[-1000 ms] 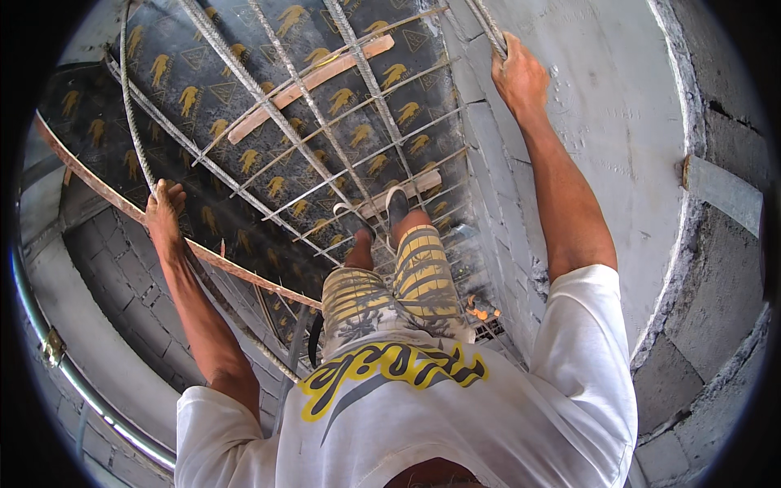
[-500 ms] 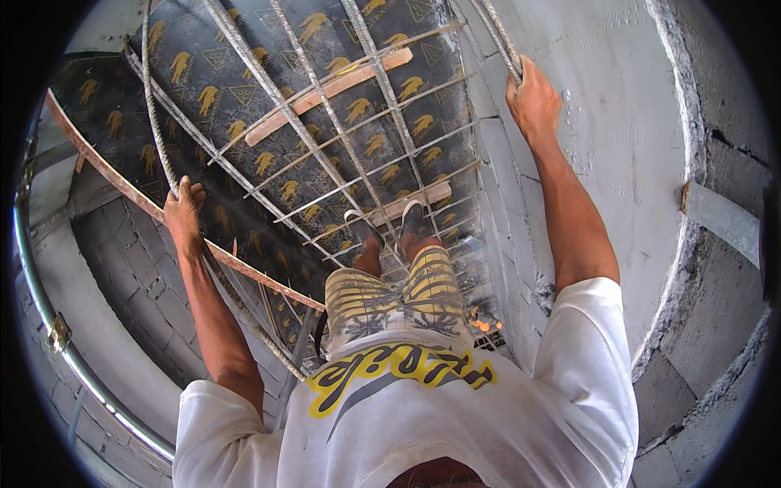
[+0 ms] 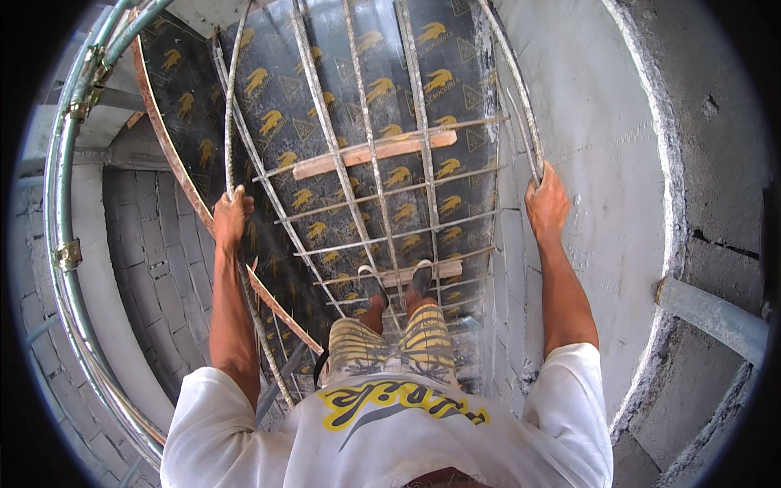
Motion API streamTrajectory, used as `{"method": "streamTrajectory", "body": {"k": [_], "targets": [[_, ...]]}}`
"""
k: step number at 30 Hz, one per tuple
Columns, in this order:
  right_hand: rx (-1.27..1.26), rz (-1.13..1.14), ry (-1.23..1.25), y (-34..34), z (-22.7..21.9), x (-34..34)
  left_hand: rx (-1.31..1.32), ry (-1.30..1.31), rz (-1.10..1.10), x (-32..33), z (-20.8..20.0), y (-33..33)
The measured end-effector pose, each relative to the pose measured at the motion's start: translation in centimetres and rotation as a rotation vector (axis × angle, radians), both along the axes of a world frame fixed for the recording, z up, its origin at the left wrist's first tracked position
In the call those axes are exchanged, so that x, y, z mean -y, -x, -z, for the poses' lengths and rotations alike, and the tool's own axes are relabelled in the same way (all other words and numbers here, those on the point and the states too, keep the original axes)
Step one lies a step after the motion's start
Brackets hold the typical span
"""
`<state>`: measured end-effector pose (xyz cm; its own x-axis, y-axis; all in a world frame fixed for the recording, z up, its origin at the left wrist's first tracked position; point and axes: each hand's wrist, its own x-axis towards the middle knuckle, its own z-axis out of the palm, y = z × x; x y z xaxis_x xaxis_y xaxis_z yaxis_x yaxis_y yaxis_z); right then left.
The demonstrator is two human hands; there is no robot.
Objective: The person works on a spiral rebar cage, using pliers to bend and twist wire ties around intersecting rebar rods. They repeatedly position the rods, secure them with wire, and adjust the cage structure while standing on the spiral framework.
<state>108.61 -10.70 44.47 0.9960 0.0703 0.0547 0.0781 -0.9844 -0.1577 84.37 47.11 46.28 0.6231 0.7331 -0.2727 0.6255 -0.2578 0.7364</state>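
My left hand [image 3: 233, 216] is closed round a long steel reinforcing bar [image 3: 230, 130], which runs up past the fist and slants down along the forearm. On the other side my right hand [image 3: 550, 202] grips a second reinforcing bar [image 3: 517, 75] that curves upward beside the grey wall. Both arms reach forward, apart from each other. Between them lies a grid of reinforcing bars [image 3: 351, 190] over black panels [image 3: 268, 89] with yellow printed figures. My feet in dark shoes [image 3: 420, 279] stand on the grid near a short wood strip [image 3: 443, 270].
A longer wood piece [image 3: 378, 153] lies under the bars farther up. The panel's bare wood edge [image 3: 167, 134] curves along the left. Metal scaffold tubes [image 3: 61, 203] bend round the far left. The plastered wall [image 3: 598, 163] rises on the right, with a metal beam [image 3: 708, 313] jutting in.
The view has turned, so the grid and panels appear farther right and more upright. More scaffold tubing shows at upper left. Both hands still hold their bars and appear lower in the picture.
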Motion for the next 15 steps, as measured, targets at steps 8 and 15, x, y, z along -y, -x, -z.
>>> {"method": "streamTrajectory", "body": {"k": [8,15], "targets": [[-0.002,-0.007,0.011,0.2,-0.1,-0.1,-0.143,-0.202,-0.045,0.6,-0.4,-0.6],[0.032,-0.071,0.004,0.6,-0.9,-0.1,-0.247,-0.324,-0.042,1.4,-1.9,-1.0]]}}
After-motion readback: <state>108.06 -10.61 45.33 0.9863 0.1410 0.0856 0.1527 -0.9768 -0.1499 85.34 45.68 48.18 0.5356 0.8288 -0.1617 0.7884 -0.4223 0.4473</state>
